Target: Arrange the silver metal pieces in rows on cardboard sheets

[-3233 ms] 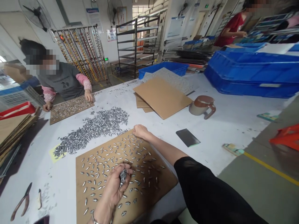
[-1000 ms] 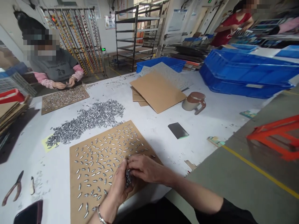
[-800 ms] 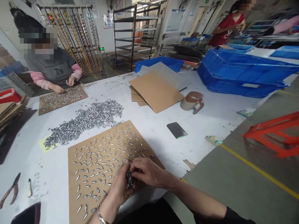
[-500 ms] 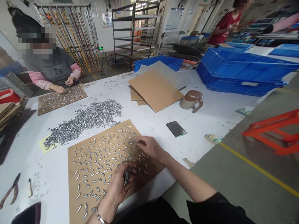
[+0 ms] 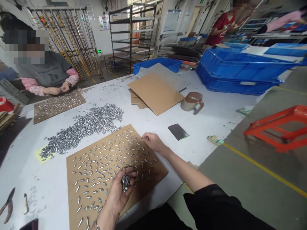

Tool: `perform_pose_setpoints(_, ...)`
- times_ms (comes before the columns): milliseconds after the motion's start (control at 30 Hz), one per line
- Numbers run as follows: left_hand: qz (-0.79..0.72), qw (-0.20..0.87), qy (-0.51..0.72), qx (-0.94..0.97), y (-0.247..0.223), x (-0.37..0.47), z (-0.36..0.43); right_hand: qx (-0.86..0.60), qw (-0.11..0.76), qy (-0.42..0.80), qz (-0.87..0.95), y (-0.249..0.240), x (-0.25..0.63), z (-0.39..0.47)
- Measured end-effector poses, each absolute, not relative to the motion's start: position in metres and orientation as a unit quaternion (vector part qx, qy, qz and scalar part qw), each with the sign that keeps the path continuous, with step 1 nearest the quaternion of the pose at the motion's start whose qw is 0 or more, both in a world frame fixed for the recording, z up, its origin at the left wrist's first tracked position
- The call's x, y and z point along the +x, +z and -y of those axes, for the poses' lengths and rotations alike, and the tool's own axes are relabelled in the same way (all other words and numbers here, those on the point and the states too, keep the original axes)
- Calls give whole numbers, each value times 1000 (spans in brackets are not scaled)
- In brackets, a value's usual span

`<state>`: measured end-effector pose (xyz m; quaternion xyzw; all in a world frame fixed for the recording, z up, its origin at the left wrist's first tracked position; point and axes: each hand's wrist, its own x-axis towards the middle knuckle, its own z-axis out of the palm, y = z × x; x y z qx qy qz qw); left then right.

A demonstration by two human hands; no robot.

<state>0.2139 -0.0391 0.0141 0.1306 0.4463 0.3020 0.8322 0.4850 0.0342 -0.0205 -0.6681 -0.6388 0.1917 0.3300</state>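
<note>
My left hand (image 5: 121, 188) is cupped, palm up, around a small heap of silvery spindle-shaped metal pieces (image 5: 126, 181). It hovers over a brown cardboard sheet (image 5: 153, 174), on which many of the same pieces lie spaced apart in loose rows. My right hand (image 5: 154, 142) is at the sheet's upper right edge, thumb and forefinger pinched together; whatever is between the tips is too small to make out. Beyond the sheet a long pile of loose metal pieces (image 5: 83, 126) spreads over the white table (image 5: 153, 124), its near end on a yellow paper (image 5: 42, 156).
Across the table a co-worker (image 5: 50, 76) handles pieces above another cardboard sheet (image 5: 59, 105). Stacked cardboard (image 5: 155, 92), a lidded mug (image 5: 192, 101), a dark sanding block (image 5: 178, 131) and blue bins (image 5: 240, 73) stand further back. Pliers (image 5: 8, 206) lie left; an orange stool (image 5: 278, 127) stands right.
My right hand has moved up and away to the sheet's upper right edge. My left hand has turned more open, showing more of its pieces. The co-worker's hands have come together.
</note>
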Motion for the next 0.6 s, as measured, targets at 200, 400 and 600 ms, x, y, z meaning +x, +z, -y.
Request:
perform_pose_setpoints(200,-421,852,285,121,15,220,40,-687,347,132,625,-53,466,-17)
perform_pose_setpoints(400,-430,843,297,124,11,215,39,-686,287,132,655,-43,470,-16)
perform_pose_setpoints(600,-431,839,308,126,11,213,39,-703,192,102,677,-22,461,-26)
